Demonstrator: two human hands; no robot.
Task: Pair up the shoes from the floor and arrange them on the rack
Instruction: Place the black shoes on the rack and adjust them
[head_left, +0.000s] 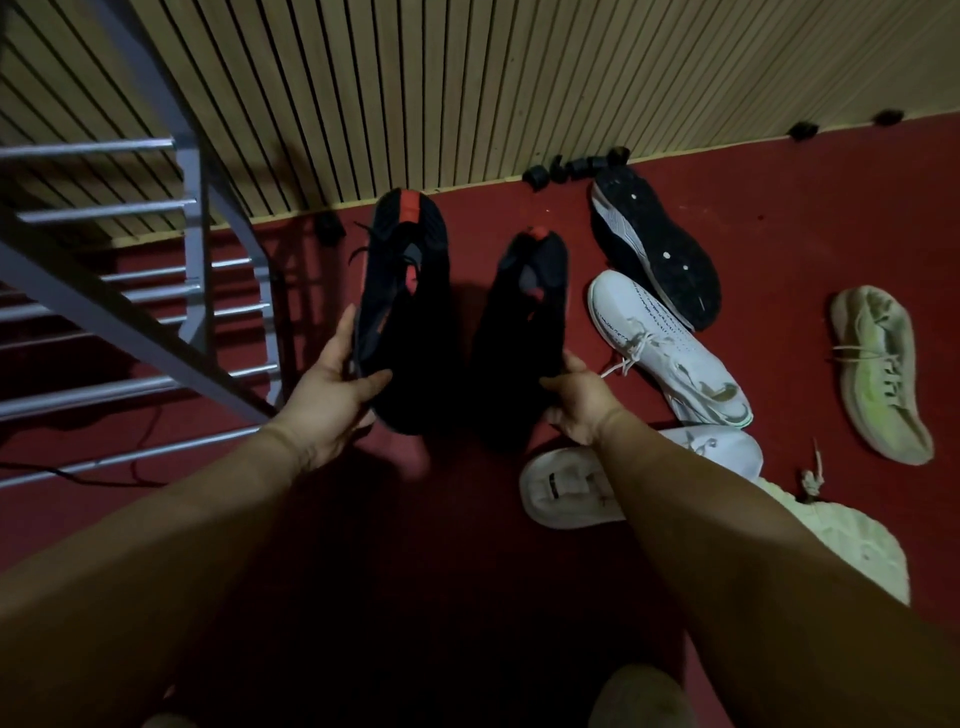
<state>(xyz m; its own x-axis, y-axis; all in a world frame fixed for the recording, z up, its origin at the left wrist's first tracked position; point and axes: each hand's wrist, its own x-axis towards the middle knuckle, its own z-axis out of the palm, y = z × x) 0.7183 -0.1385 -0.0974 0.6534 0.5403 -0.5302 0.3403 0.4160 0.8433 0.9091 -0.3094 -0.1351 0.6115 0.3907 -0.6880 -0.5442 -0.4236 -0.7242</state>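
Head view: my left hand (324, 400) curls round the near end of one black shoe (402, 291); my right hand (576, 402) grips the second black shoe (524, 332) likewise. Both are held side by side, pointing to twelve o'clock, probably to check the match. The rack (192, 218) waits at ten o'clock, and white shoes (670, 343) lie loose at three.

A: How are the arms held?
B: Both are stretched forward and downward. The left forearm (156, 545) and right forearm (753, 545) are angled slightly inward, with the wrists kept fairly straight.
A: And the hands?
B: The left hand (332, 395) is curled round the near end of the left black shoe (402, 312), thumb laid across it. The right hand (576, 405) is clasped on the near end of the right black shoe (524, 338).
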